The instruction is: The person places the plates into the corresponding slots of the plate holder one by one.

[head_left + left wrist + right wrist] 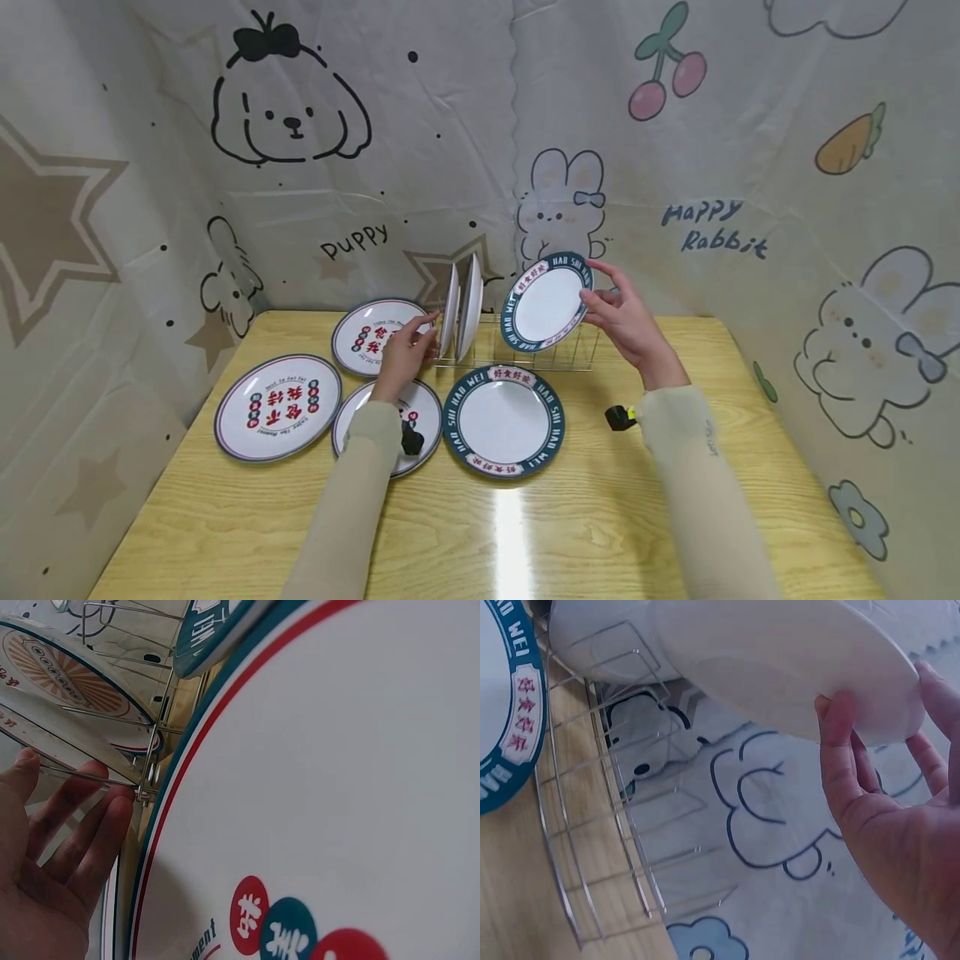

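My right hand (628, 323) pinches the right edge of a white plate (549, 302) with a teal lettered rim, thumb on its face. It is tilted above the wire dish rack (572, 368), and its plain underside shows in the right wrist view. Two white plates stand on edge at the rack's left end, a nearer plate (470, 307) and an outer plate (448, 310). My left hand (403, 354) holds the rack's left end; in the left wrist view its thumb and curled fingers (109, 832) are around the end wire.
Another teal-rimmed plate (504, 423) lies flat before the rack. On the left lie three white plates with red lettering: a left plate (277, 407), a back plate (360, 329) and a front plate (420, 404) partly under my left forearm. Printed curtains (450, 100) hang behind the wooden table (585, 517).
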### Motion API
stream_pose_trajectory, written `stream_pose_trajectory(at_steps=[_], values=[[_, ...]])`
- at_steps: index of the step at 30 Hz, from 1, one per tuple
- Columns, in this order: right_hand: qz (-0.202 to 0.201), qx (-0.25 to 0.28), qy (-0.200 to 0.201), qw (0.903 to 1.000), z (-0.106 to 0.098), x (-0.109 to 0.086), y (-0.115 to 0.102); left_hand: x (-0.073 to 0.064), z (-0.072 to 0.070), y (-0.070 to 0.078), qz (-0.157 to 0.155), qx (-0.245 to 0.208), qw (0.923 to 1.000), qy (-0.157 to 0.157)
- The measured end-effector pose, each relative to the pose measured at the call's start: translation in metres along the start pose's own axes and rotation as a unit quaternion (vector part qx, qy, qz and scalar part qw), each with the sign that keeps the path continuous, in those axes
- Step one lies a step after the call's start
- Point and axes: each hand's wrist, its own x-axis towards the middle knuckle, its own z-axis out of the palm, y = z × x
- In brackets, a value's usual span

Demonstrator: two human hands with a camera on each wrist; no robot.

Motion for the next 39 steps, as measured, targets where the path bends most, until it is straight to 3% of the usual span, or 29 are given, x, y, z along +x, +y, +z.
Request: stream_pose_trajectory(at_steps=[12, 24, 39], values=[[0.012, -0.086, -0.001, 0.9962, 0.032, 0.022, -0.018, 0.001, 0.001, -0.001, -0.017, 0.008, 0.9998, 0.000], [0.023, -0.114, -0.018, 0.9930, 0.054, 0.039, -0.021, 0.001, 0.002, -0.001, -0.017, 0.004, 0.9999, 0.002], [0.025, -0.132, -0.026, 0.9905, 0.072, 0.044, -0.015, 0.000, 0.003, 0.000, -0.015, 0.009, 0.9998, 0.001]])
